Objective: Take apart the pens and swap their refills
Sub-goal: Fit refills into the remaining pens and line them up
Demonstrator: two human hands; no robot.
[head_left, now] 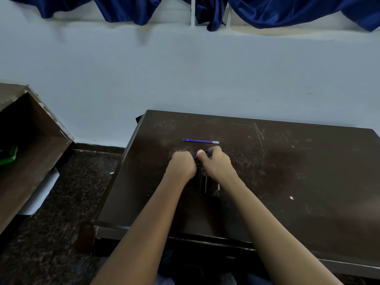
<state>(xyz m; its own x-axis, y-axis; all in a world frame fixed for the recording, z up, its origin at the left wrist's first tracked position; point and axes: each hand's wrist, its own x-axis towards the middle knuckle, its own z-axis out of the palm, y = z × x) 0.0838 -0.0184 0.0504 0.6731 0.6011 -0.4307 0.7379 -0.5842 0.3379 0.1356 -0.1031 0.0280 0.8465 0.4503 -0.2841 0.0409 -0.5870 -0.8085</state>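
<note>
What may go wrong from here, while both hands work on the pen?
The blue refill lies loose on the table beyond the hands; a knock may roll it away.
The dark pen parts between the wrists hardly show against the dark wood; an arm could sweep them off.
Left hand and right hand grip the pen close together; a sudden slip might scatter small pieces.

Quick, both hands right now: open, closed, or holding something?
Left hand: fingers curled, apparently pinching a blue refill between the hands.
Right hand: gripping a dark pen barrel.
</note>
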